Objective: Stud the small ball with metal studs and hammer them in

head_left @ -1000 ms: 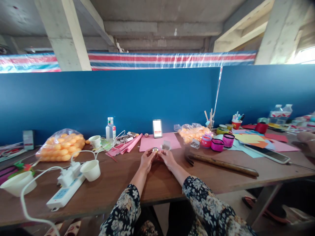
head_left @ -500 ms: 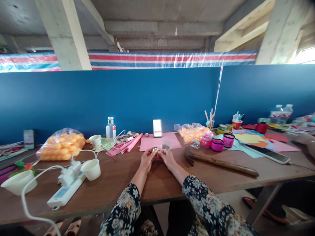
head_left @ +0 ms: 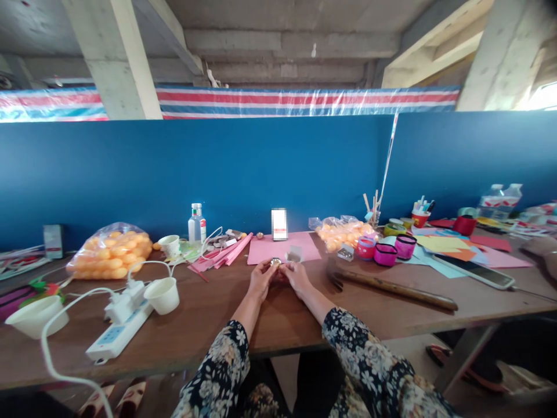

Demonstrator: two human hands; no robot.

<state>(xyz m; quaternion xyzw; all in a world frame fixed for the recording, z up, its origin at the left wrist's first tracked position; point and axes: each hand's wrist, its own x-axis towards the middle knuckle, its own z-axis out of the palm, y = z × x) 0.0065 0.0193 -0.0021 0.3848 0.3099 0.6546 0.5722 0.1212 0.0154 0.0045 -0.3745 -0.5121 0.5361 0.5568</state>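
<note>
Above the brown table my left hand (head_left: 261, 277) is closed, its fingertips pinching a small shiny metal ball (head_left: 275, 262). My right hand (head_left: 296, 276) meets it from the other side, thumb and fingers pressed together beside the ball; what lies between them is too small to make out. Just beyond the fingers is a small open clear box (head_left: 294, 254), at the front of a pink sheet (head_left: 260, 249). A similar shiny ball (head_left: 260, 235) rests at that sheet's back edge, near an upright phone (head_left: 279, 224).
To the right lies a hammer (head_left: 391, 288). A power strip (head_left: 117, 337) with plugs and cables, and a white cup (head_left: 162, 296), stand at left. Bags of orange balls (head_left: 111, 255) and a glass bottle (head_left: 196, 225) are farther back. Coloured paper (head_left: 448, 244) covers the right side.
The camera view has shifted slightly. Both hands keep nearly the same place, and the ball between the fingertips appears slightly turned.
</note>
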